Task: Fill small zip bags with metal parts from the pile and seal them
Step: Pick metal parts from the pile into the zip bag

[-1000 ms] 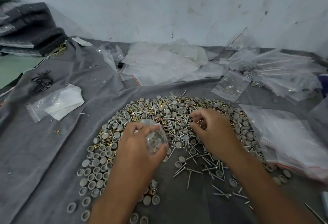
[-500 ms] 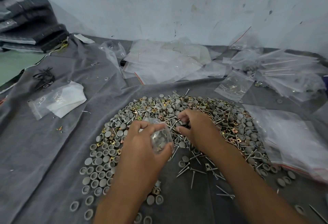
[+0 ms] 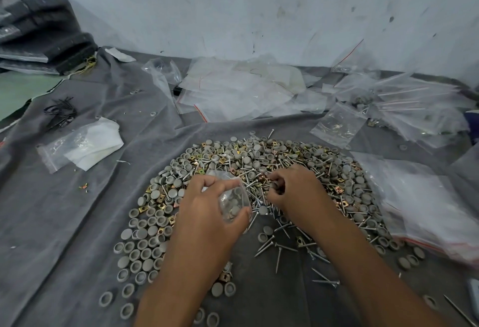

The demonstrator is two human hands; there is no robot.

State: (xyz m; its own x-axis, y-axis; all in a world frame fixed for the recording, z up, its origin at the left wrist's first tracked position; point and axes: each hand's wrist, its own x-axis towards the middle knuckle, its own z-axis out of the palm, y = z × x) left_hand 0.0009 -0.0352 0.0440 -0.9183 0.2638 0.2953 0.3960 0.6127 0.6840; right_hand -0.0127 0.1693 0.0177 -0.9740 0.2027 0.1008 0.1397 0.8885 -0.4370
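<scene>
Head view: left hand (image 3: 207, 212) grips small zip bag (image 3: 233, 201); right hand (image 3: 293, 191) pinches parts from pile (image 3: 324, 171).

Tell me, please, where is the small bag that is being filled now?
The small zip bag is in the centre of the head view, gripped by the left hand, over the near edge of the parts pile, just left of the right hand.

Grey caps (image 3: 145, 246), brass-yellow clips (image 3: 339, 189) and silver screws (image 3: 278, 246) lie on a grey cloth (image 3: 64, 223).
</scene>
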